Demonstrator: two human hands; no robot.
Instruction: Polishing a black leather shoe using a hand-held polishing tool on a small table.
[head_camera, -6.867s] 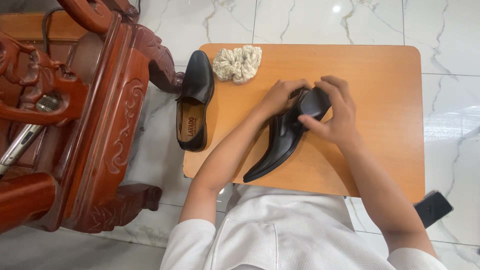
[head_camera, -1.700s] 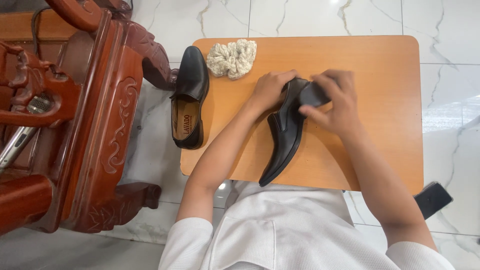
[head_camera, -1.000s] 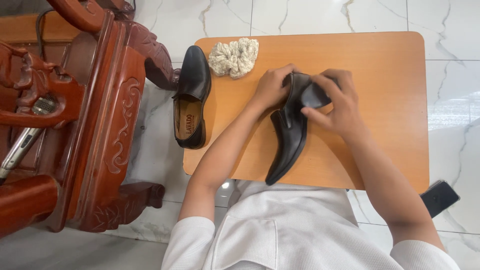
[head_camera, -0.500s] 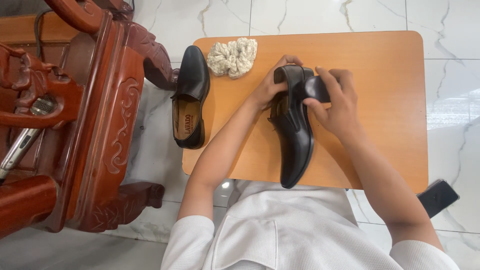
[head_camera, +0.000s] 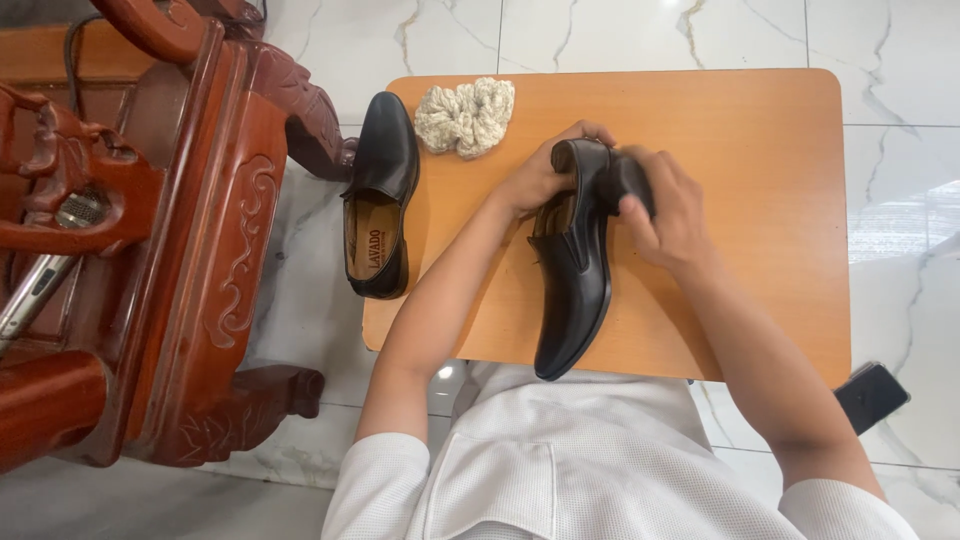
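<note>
A black leather shoe lies on the small wooden table, its toe pointing toward me and its heel away. My left hand grips the heel end from the left. My right hand presses a small black pad against the shoe's right side near the heel. A second black shoe rests at the table's left edge, its tan insole showing. A cream-coloured crumpled cloth lies at the table's far left.
A carved red-brown wooden chair stands close on the left. The floor is white marble tile. A dark phone-like object lies on the floor at the right. My white shirt fills the bottom of the view.
The held shoe has swung from a diagonal lie, toe toward the lower left, to nearly straight with the toe toward me. Both hands stayed at its heel end.
</note>
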